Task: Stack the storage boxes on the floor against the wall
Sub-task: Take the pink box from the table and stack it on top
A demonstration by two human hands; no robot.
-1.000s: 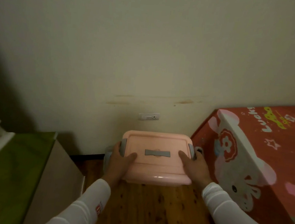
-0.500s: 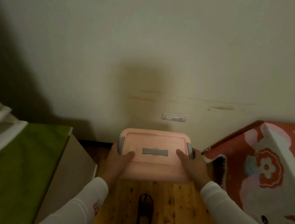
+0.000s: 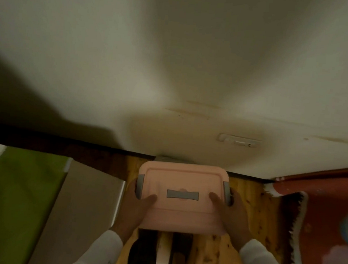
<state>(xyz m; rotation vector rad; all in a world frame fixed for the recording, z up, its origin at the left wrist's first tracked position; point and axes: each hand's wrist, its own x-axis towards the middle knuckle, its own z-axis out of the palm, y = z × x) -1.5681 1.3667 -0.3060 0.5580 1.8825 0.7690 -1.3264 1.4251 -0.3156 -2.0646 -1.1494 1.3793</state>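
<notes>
Both hands hold the pink storage box (image 3: 181, 197) by its short ends: left hand (image 3: 136, 207) and right hand (image 3: 230, 213) each with thumb on the lid, fingers wrapped under the grey latches; box is carried above the wooden floor (image 3: 244, 203), close to the wall (image 3: 174, 68). Risks: feet are directly below, so a slip lands on them; something grey is half hidden behind the box at the skirting, could foul placement. Writing: red mark on the left sleeve (image 3: 97, 253), blurred, unreadable.

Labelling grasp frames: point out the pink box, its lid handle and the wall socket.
pink box (image 3: 182, 216), head view, front part of lid.
lid handle (image 3: 182, 194), head view, middle of grey bar.
wall socket (image 3: 238, 140), head view, centre of plate.
</notes>
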